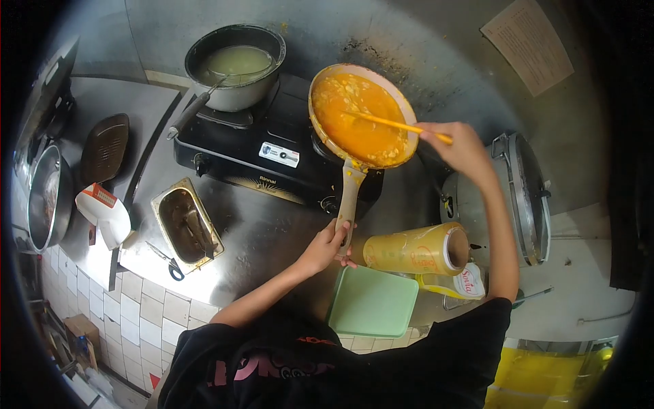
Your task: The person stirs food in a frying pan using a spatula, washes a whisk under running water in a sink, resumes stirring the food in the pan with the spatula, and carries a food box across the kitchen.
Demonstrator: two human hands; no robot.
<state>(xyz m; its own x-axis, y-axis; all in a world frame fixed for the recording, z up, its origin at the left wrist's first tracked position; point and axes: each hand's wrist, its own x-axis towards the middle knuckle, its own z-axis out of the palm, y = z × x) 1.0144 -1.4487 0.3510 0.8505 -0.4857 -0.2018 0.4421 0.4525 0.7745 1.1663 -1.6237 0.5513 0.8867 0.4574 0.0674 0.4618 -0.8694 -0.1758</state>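
Orange stick (pixel 388 123) — within right fingers (pixel 428 128) | pan handle (pixel 352 189) — within left fingers (pixel 338 233)

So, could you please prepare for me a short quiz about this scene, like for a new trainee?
1. What does the right hand hold?
A) a cloth
B) a yellow stick
C) a lid

2. True or false: the scissors lie inside the metal tray.

3. Fill in the missing word: the left hand holds the pan by its ____.

Key: 1. B. 2. False; the scissors lie beside the tray. 3. Handle.
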